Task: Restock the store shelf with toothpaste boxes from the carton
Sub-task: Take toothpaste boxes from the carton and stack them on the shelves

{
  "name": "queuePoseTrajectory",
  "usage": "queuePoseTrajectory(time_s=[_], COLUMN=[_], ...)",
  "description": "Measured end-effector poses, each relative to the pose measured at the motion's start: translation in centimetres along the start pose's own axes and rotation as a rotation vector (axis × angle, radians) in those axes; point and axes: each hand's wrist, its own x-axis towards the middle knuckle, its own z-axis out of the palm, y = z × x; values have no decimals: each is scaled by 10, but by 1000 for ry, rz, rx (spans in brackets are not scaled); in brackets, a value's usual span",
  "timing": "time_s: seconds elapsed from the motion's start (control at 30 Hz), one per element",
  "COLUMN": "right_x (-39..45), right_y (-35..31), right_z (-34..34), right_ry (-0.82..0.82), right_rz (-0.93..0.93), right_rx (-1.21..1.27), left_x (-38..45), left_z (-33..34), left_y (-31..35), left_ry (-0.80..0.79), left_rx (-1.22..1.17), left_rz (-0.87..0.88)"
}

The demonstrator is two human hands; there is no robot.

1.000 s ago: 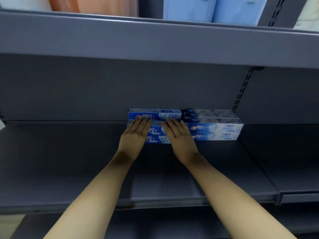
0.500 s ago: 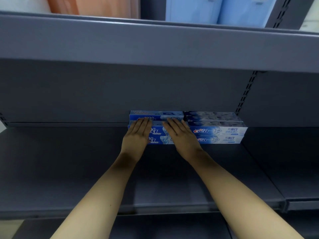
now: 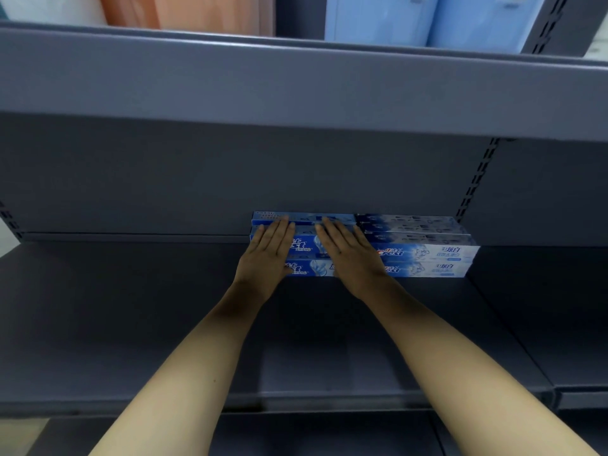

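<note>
Both flat hands, left hand [image 3: 268,258] and right hand [image 3: 350,258], pressed the toothpaste boxes [image 3: 424,255] back on the shelf [image 3: 131,324] (mostly bare, carton unseen)

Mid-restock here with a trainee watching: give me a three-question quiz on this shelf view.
1. True or false: the left hand grips a box.
2. Which stack do both hands press: A) blue stack, B) white stack?
3. Fill in: the stacks sit at the ___ of the shelf.

Key: 1 false, it lies flat with straight fingers, as does the right hand. 2 A. 3 back.
</note>
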Motion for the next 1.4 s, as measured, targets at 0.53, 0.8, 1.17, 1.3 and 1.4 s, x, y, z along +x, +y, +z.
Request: queuePoseTrajectory(time_s=[0.53,0.8,1.17,1.3,1.4], right_x=[14,4,-62,-88,-109], right_y=[-3,-1,-33,-48,-61], right_z=[-12,-44,-62,-65,-69], right_ry=[-165,-212,-200,-198,-161], right_rz=[52,58,50,22,-8], right_rx=[-39,-56,-15,16,106], left_x=[12,8,-50,-82,-105], left_z=[-7,-41,-66,-71,-75], left_y=[0,5,21,29,43], left_ry=[-136,-193,-200,-243,-133], left_rx=[-56,-27,-132,-128,-141], left_rz=[2,-56,22,38,62])
